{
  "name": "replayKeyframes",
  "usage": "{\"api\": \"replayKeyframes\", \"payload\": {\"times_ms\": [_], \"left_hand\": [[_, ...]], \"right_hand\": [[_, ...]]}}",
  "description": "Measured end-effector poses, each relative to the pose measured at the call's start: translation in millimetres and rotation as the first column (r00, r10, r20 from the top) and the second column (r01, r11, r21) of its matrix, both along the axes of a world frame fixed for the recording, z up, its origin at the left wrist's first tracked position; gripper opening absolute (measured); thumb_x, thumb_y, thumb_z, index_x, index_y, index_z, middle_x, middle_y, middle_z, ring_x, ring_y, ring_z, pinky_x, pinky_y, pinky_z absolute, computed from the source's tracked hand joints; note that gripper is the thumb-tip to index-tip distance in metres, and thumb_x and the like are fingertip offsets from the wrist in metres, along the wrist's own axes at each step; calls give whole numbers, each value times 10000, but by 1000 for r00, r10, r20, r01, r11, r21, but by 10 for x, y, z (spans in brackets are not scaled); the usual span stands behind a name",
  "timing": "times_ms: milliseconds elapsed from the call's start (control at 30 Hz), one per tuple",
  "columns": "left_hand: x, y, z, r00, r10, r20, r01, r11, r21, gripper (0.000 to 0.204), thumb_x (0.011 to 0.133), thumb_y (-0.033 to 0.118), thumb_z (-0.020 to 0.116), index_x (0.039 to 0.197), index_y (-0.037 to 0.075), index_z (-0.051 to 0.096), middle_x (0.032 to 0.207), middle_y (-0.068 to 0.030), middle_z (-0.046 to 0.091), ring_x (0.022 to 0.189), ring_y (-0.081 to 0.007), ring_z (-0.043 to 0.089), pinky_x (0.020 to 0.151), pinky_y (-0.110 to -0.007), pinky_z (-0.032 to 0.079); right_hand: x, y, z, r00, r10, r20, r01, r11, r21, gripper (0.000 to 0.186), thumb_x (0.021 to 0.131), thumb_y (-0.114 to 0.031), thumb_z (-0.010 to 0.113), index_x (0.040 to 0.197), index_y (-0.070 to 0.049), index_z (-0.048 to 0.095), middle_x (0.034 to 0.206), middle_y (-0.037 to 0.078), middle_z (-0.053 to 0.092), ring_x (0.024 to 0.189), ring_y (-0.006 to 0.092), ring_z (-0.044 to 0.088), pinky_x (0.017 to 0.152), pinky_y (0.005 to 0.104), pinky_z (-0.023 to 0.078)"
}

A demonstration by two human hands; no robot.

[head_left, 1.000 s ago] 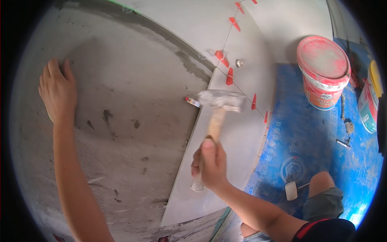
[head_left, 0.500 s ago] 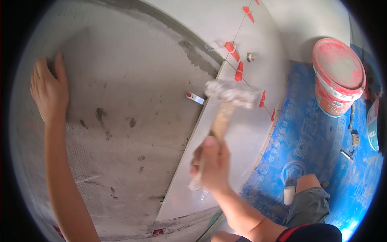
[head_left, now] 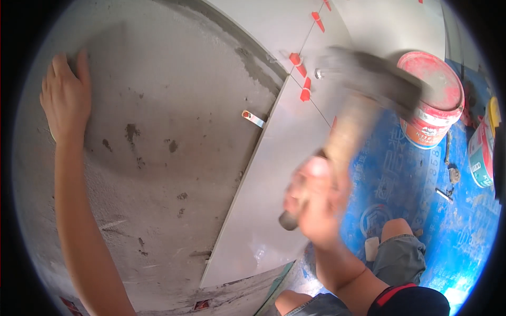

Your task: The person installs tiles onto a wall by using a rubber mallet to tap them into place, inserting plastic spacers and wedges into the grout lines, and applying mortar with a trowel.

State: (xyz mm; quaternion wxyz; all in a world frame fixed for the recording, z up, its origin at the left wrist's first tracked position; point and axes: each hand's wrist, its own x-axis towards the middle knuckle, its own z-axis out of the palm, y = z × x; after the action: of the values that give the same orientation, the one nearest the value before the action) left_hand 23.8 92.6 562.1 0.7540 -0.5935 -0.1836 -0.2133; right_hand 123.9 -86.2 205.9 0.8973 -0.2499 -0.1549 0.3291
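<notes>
My right hand [head_left: 319,200] is wrapped round the wooden handle of a hammer [head_left: 350,124]. Its dark, blocky head is blurred by motion and raised off the wall, above the blue floor. Fingers spread, my left hand [head_left: 67,102] rests against the bare grey wall [head_left: 168,118] at the far left and holds nothing. Between the two hands, a pale tile [head_left: 263,205] is set on the wall, its left edge bordering the bare grey part. A small white strip with a reddish end [head_left: 254,119] sticks out at that edge. Red wedges [head_left: 298,64] sit along the tile joints.
A red bucket with a lid [head_left: 429,87] stands at the right on blue floor sheeting [head_left: 387,179]. Beyond it is a second bucket [head_left: 480,152]. A metal fitting [head_left: 319,73] protrudes from the tiles. A small white cylinder [head_left: 371,248] is beside my knee.
My right hand has swung the hammer up and to the right, away from the tile. My left hand stays on the wall. The view has shifted slightly.
</notes>
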Motion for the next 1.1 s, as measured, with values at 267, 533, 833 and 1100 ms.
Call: {"api": "replayKeyframes", "payload": {"times_ms": [267,533,833,1100], "left_hand": [[89,-45,47,999,-34,-20,33,999,-29,353,990,373,538,983,22,580,887,-137,654,862,-347,641,743,-453,515],[19,4,141,999,2,-32,-1,1000,19,384,986,394,540,1048,20,597,924,-139,670,900,-346,647,771,-447,522],[-31,38,65,999,14,36,-15,1000,18,381,993,395,525,1048,25,596,932,-146,670,907,-337,644,768,-431,523],[76,32,18,1000,-1,11,2,1000,-5,379,996,399,516,1017,28,589,930,-137,669,906,-340,643,768,-446,520]], "right_hand": [[-302,301,-218,968,248,-46,-252,951,-179,230,1002,-275,553,956,-72,456,608,-13,480,458,90,487,398,266,415],[-125,-208,-293,995,-52,-82,80,915,395,333,984,-379,522,1099,-96,389,686,32,487,464,175,499,430,336,468],[-78,-1,-26,972,88,-217,-72,994,78,345,1017,-387,490,954,-51,445,618,40,488,439,136,489,411,279,413],[-480,418,77,927,290,-239,-320,943,-96,383,998,-410,540,907,-51,439,591,27,470,433,137,494,405,290,411]]}}
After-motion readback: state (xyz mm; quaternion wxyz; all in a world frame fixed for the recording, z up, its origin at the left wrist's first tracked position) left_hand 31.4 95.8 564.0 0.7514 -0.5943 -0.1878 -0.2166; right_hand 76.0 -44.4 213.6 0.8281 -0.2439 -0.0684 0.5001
